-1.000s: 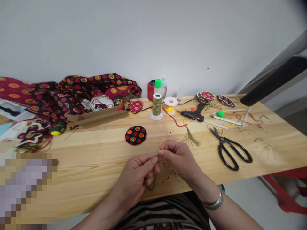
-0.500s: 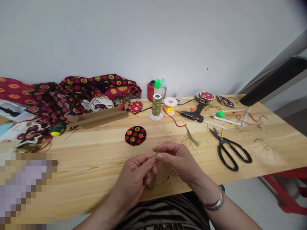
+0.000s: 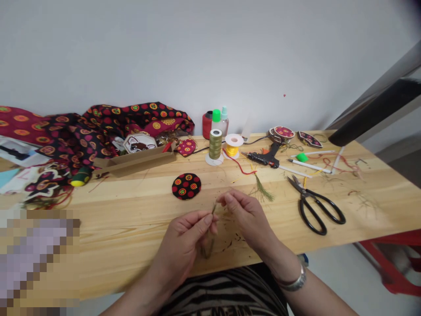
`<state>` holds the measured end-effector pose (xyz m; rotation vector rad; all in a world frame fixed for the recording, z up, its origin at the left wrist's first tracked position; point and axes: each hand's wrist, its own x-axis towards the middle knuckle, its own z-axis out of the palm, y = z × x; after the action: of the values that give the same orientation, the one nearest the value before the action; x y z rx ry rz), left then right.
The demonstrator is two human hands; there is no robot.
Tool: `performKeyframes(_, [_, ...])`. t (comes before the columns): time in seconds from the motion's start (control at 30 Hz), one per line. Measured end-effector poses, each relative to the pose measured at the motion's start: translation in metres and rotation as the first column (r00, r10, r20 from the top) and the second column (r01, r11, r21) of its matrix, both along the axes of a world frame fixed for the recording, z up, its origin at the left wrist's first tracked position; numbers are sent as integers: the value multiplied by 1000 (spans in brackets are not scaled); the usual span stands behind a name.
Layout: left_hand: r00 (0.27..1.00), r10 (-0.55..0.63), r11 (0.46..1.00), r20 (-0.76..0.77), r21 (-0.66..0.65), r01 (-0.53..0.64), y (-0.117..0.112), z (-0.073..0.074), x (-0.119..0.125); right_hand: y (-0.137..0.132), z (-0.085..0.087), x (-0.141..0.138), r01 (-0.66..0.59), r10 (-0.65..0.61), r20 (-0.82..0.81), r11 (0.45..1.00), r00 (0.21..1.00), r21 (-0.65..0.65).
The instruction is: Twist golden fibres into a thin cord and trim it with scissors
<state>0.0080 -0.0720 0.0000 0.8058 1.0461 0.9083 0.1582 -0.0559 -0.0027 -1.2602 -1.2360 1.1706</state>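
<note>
My left hand [image 3: 184, 239] is closed in a pinch on a bundle of olive-green thread [image 3: 214, 208]. A short end of it stands up above the left fingertips, and the rest hangs in a loop below them. My right hand [image 3: 248, 217] is closed too, its thumb and forefinger pinched at the top of that end. Beyond the hands lies a round black patterned fabric piece [image 3: 186, 186], flat on the table. An olive-green thread spool [image 3: 215, 145] stands upright farther back, and a small olive-green tassel [image 3: 262, 188] lies past my right hand.
Black-handled scissors [image 3: 317, 208] lie open at right. Behind them are a glue gun [image 3: 268, 157], a white pencil [image 3: 309, 166] and a yellow thread spool [image 3: 232, 149]. Crumpled patterned fabric [image 3: 138, 115] and a cardboard box [image 3: 138, 163] occupy the back left. A black post [image 3: 375, 112] rises at right.
My right fingers have moved slightly up and away from the left ones, so more of the thread shows between the hands. My left hand has stayed nearly in place.
</note>
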Motion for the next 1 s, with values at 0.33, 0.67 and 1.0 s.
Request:
performKeyframes(0.33, [976, 142, 923, -163, 379, -71, 7, 5, -5, 0, 5, -9, -259, 289, -404, 957, 868, 126])
performKeyframes(0.67, [973, 215, 950, 80, 213, -227, 4, 15, 3, -1, 4, -19, -354, 343, -461, 933, 818, 66])
performKeyframes(1.0, [963, 246, 942, 110, 207, -264, -10, 17, 6, -13, 24, -18, -345, 350, -233, 937, 907, 62])
